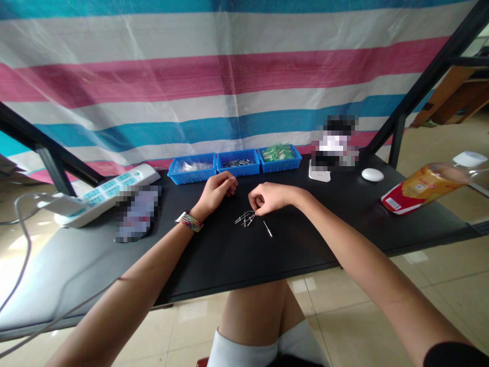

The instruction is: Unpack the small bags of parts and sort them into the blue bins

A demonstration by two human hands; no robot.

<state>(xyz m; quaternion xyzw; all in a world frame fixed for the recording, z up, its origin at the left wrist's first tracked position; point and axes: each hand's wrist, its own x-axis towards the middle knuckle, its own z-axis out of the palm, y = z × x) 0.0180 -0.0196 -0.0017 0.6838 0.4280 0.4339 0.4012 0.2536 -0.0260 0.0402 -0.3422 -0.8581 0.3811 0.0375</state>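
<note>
My right hand point(273, 198) is closed in a pinch low over the black table, with silver blind rivets point(245, 219) at its fingertips. Several of these rivets lie in a loose bunch just below and left of the fingers, so which ones are gripped is hard to make out. A single blind rivet point(268, 229) lies apart, to the right of the bunch. My left hand point(217, 191) rests on the table in front of the bins, its fingers curled in and the inside of the palm hidden. A woven bracelet point(190, 221) circles that wrist.
Three blue bins line the back: one with clear plastic bags point(194, 166), one with metal pieces point(237, 163), one with green-and-white pieces point(278, 152). A power strip point(114, 191) is left; a white oval case point(372, 175) and a lying bottle point(424, 186) are right.
</note>
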